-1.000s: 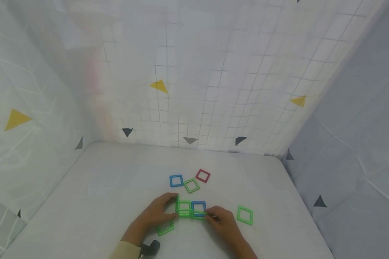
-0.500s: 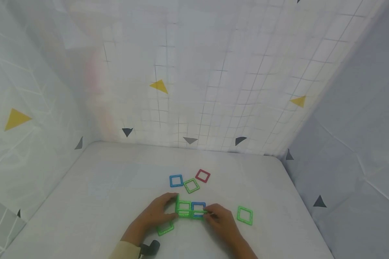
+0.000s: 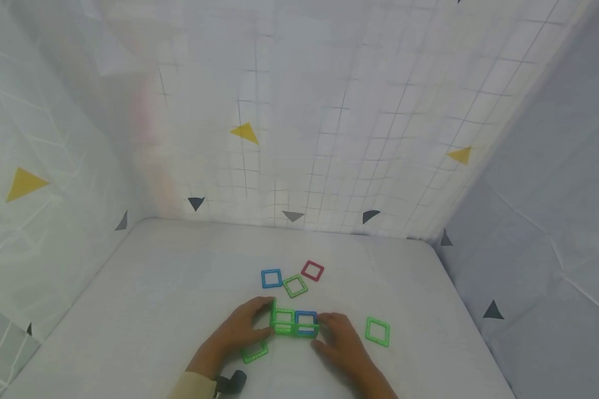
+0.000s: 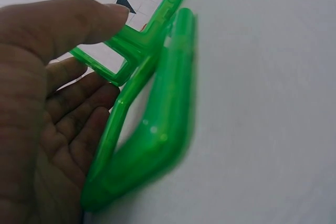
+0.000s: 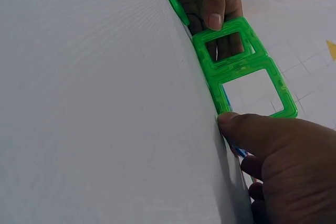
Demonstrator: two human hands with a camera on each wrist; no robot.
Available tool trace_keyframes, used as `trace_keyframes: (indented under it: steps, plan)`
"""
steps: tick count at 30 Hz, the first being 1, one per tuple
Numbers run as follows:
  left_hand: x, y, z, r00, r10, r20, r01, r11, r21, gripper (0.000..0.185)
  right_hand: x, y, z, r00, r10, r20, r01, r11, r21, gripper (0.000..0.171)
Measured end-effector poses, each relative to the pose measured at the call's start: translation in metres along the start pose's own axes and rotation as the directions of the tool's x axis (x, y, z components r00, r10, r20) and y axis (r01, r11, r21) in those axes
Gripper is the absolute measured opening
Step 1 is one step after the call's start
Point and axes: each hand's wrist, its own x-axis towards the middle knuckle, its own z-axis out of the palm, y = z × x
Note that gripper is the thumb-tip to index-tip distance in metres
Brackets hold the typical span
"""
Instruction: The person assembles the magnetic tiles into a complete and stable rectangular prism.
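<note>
A small standing structure of green and blue square frames [image 3: 293, 322] sits on the white table [image 3: 179, 288] near the front. My left hand [image 3: 252, 324] grips its left end, thumb on the near side and fingers behind the green frame [image 4: 152, 129]. At the other end my right hand [image 3: 331, 332] holds it, with the thumb [image 5: 252, 129] against the corner of the green frame [image 5: 236, 66] and the fingers behind it. In the right wrist view a strip of blue frame shows between that thumb and fingers. The left hand's fingertip [image 5: 214, 9] rests on the far green frame.
Loose square frames lie flat around the structure: blue [image 3: 272, 278], green [image 3: 295, 286] and red [image 3: 312, 270] beyond it, green [image 3: 377, 332] to the right, and another green [image 3: 254, 352] partly under my left wrist. Patterned cloth walls [image 3: 329, 138] close the table's back and sides.
My right hand has shifted slightly up and left, from pinching the structure's front right corner to wrapping round its right end. The left hand and the structure have stayed in place.
</note>
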Motion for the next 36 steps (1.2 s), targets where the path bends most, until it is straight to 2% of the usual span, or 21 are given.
trace_keyframes:
  steps: [7,14,20,28,36]
  plan:
    - [0.0004,0.0001,-0.0002,1.000,0.004,0.000,-0.004,1.000,0.008,0.075,-0.0026,0.0005,0.0008,1.000,-0.021,0.017,0.021,1.000,-0.010,0.064]
    - [-0.0006,0.0015,-0.0004,1.000,0.013,-0.004,-0.013,1.000,0.009,0.072,-0.0029,-0.0007,0.0018,0.998,-0.052,0.025,0.053,0.996,-0.067,0.071]
    - [0.0000,0.0004,-0.0011,1.000,-0.004,-0.007,0.004,0.999,-0.036,0.066,-0.0036,-0.0021,0.0004,0.999,-0.033,0.025,0.033,0.999,-0.030,0.069]
    - [0.0019,-0.0038,-0.0011,1.000,0.004,-0.019,-0.005,0.998,-0.062,0.059,-0.0048,0.0002,0.0003,0.999,-0.035,0.023,0.035,0.999,-0.006,0.061]
    - [0.0032,-0.0065,-0.0002,0.998,-0.002,-0.064,-0.004,0.996,-0.088,0.049,-0.0052,0.0020,0.0004,0.998,-0.054,0.034,0.054,0.998,0.013,0.052]
